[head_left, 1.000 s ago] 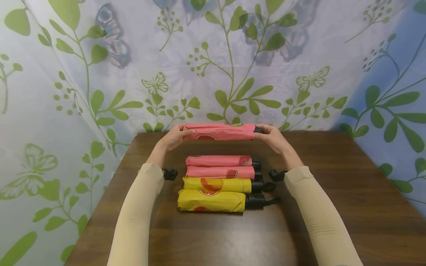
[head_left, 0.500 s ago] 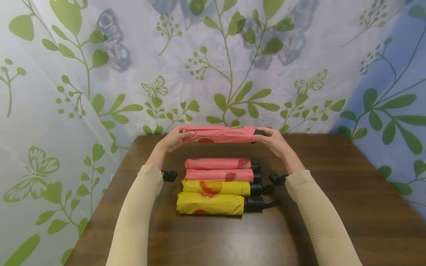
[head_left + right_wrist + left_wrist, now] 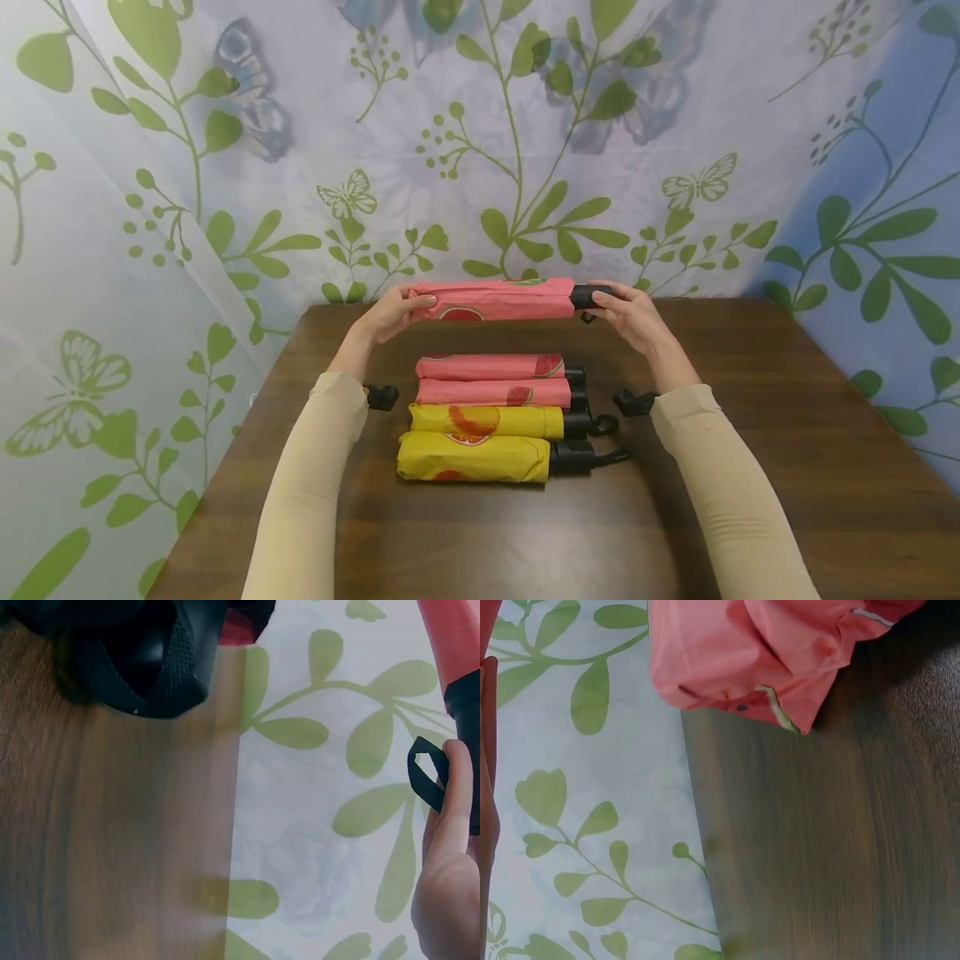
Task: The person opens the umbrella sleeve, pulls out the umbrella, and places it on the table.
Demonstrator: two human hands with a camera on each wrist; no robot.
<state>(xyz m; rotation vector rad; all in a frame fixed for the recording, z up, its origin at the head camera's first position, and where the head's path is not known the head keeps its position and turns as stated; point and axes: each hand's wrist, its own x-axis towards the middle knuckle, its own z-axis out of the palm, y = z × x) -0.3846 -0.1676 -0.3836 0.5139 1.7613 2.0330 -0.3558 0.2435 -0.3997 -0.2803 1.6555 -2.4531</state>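
Head view: left hand [image 3: 390, 315] and right hand [image 3: 632, 317] grip opposite ends of one pink umbrella [image 3: 498, 302], parallel beyond the nearest yellow umbrella [image 3: 480, 460].

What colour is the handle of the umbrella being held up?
The handle is black; it shows best in the head view.

Both arms [image 3: 302, 479] outstretched, fingers [image 3: 458, 787] gripping

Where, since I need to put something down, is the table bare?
Bare table lies in front of the nearest yellow umbrella and right of the right sleeve. Crowded: the middle, with another yellow umbrella and two pink umbrellas behind.
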